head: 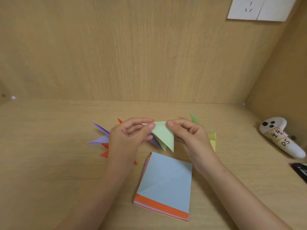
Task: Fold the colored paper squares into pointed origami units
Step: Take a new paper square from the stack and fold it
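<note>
Two hands, one piece of paper, that's pretty much the whole shot. Your left hand [127, 135] pinches the top left corner of the pale green folded paper [163, 136] between thumb and forefinger, with the other fingers curled in underneath. Your right hand [189, 131] does the same on the top right corner. The paper hangs between them as a triangle with its point facing down toward you, and a second layer peeks out along its left edge.

Just below the hands, the stack of paper squares [166, 176] sits on the wooden desk [49, 163]. It has a light blue sheet on top with a faint crease, and an orange sheet [159, 207] sticks out along the near edge.

Behind your left hand, purple pointed units [101, 138] and red pointed units [105, 154] are fanned out on the desk, partly hidden by your wrist. Behind your right hand you can see a green point [195, 118] and a yellow-green piece [213, 138].

Far right, a white gadget [280, 136] with handwritten tape labels lies by the side panel, and a black object [301, 171] is cut off at the edge. A wall socket [249, 9] sits up top right.
</note>
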